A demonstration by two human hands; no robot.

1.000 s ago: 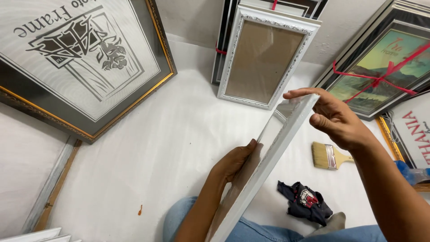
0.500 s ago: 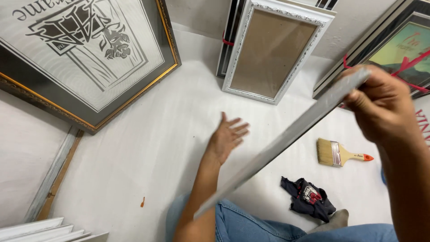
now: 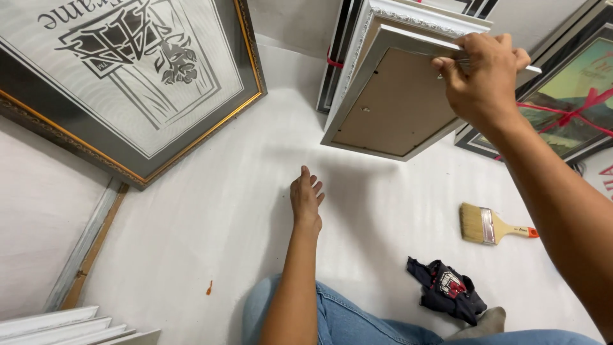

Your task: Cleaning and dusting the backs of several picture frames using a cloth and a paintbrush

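White picture frame (image 3: 396, 102): held aloft, tilted, brown backing board facing down, above the white floor (image 3: 211, 211) and in front of the ornate white frame (image 3: 408, 16) leaning behind. Right hand (image 3: 482, 73): fingers pinched on the top rail only. Left hand (image 3: 306, 201): fingers loosely spread, palm down on the floor, holding nothing. Risk: one-edge grip; possible slip or swing against the leaning frames. Nearby: flat wood-handled paintbrush (image 3: 495, 227), crumpled dark cloth (image 3: 447, 291).

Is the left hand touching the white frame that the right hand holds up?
Apart. The head view shows the left hand low over the white floor, open floor plainly separating it from the white frame gripped by the right hand.
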